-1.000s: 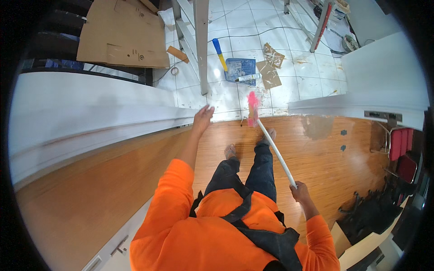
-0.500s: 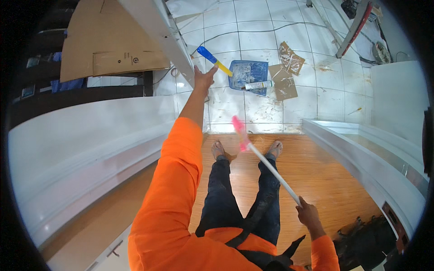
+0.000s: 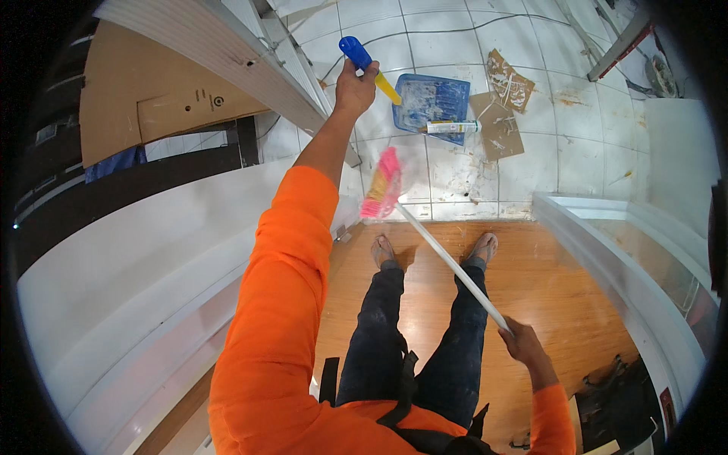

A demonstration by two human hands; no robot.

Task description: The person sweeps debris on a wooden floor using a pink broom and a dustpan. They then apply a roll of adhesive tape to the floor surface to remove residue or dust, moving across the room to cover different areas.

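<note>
My left hand [image 3: 355, 87], arm stretched forward, is closed around the blue grip of a yellow dustpan handle [image 3: 387, 87]. The handle's lower end meets the left edge of the blue dustpan [image 3: 413, 116], which sits on white floor tiles, smeared with whitish residue. A white cartridge tube [image 3: 453, 127] lies across its near right part. My right hand [image 3: 523, 341], low on the right, is closed around the white stick of a broom [image 3: 455, 267]. The broom's pink head [image 3: 387, 173], with tan bristles and clear plastic about it, is over the tiles left of the dustpan's near side.
Dirty cardboard pieces [image 3: 498, 129] lie right of the dustpan. A metal ladder [image 3: 265, 68] rises close to my left hand, before a big cardboard sheet [image 3: 163, 91]. White frames [image 3: 629, 235] flank the wooden floor [image 3: 432, 303]. A cable [image 3: 455, 29] crosses the tiles.
The broom head has swung left and away from me, from the wood floor's edge onto the tile side. My left hand reaches farther forward, still on the dustpan's handle. The view has shifted slightly.
</note>
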